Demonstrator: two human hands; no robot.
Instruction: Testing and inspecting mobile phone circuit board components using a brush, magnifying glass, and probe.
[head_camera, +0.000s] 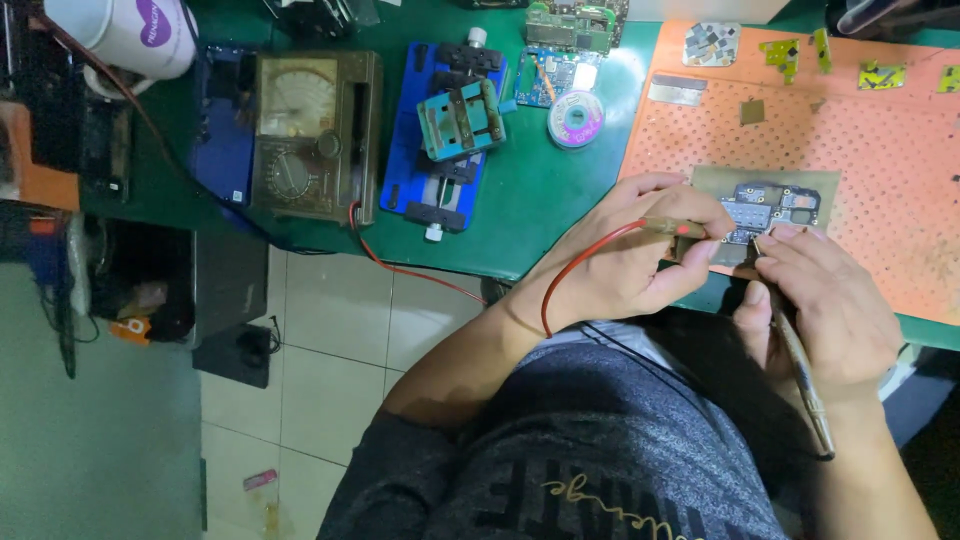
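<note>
1. Circuit board (765, 205), small and dark with many silver shields and tiny parts, lies on a tan square card on the orange perforated mat (880, 160), near the mat's front edge.
2. The left hand (625, 265) is closed on a red-tipped probe (672, 228); its red wire (580, 265) curves back over the wrist, and its tip points at the board's left side.
3. The right hand (835, 305) is clamped on a second, thin probe (800, 370), held like a pen, with the tip at the board's lower edge.
4. Both hands cover the front part of the board.
5. An old analogue multimeter (315, 135) lies to the left on the green table (530, 190), beside a blue board holder (450, 130) and a small solder reel (576, 118).
6. More circuit boards (565, 45) lie behind the reel, and small yellow-green pieces (880, 75) rest at the mat's far edge.
7. A white cup (125, 35) stands at the far left.
8. Below the table there is a floor of pale tiles (330, 340).
</note>
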